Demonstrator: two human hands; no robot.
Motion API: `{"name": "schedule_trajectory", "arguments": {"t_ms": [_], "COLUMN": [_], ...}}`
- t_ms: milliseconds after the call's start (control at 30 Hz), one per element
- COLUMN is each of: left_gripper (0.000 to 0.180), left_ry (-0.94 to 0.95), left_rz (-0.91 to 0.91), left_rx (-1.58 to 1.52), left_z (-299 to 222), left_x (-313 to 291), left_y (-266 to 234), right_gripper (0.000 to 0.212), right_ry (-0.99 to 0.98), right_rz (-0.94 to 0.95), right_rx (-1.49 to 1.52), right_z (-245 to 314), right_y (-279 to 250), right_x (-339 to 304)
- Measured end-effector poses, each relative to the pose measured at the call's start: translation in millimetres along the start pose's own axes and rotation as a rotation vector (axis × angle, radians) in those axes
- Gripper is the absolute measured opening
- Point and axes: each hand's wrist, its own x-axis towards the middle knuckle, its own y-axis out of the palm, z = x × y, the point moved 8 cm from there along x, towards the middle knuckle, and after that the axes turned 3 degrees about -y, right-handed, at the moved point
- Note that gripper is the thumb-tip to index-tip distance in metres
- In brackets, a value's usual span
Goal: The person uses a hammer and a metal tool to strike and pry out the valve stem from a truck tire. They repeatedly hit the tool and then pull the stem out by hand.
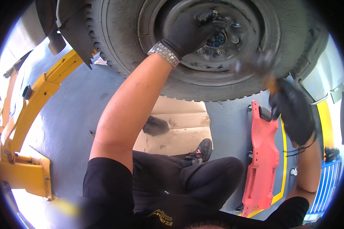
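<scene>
A large black tyre [118,34] on a dark steel wheel [248,23] fills the top of the view. My left hand [187,34], in a black glove, lies against the wheel's centre with its fingers closed. By its fingertips a short metal piece [215,14] sticks up; what the fingers grip is partly hidden. Beside them is the open hub hole [218,39], ringed by several nuts or bolts [221,52]. My right hand [294,108], also gloved, grips the orange-brown handle of a hammer [270,83]. Its metal head is smeared by motion in front of the tyre's lower right.
Flattened cardboard [187,122] lies on the grey floor under my legs. A red creeper board [260,152] on casters lies to the right, near a yellow floor line [285,168]. A yellow lift arm [38,99] curves along the left; blue slatted equipment [325,187] stands at far right.
</scene>
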Motion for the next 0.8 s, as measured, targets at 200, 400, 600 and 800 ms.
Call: {"name": "schedule_trajectory", "arguments": {"t_ms": [200,400,600,800], "left_gripper": [0.037,0.042,0.041,0.040], "left_ry": [0.191,0.179,0.326,0.230], "left_rz": [-0.116,-0.074,-0.112,-0.070], "left_rx": [0.116,0.000,0.051,0.081], "left_z": [12.0,3.5,-16.2,1.8], "left_x": [5.4,4.2,6.2,0.0], "left_y": [1.9,-9.7,1.1,-8.9], "right_gripper": [0.036,0.031,0.036,0.039], "right_ry": [-0.421,-0.546,-0.634,-0.618], "right_rz": [0.033,-0.285,-0.358,-0.334], "right_rx": [-0.597,-0.524,-0.665,-0.820], "right_z": [97.0,166.1,151.8,178.5], "right_y": [-41.9,-23.0,-24.0,1.2], "right_x": [37.8,36.1,45.5,30.5]}}
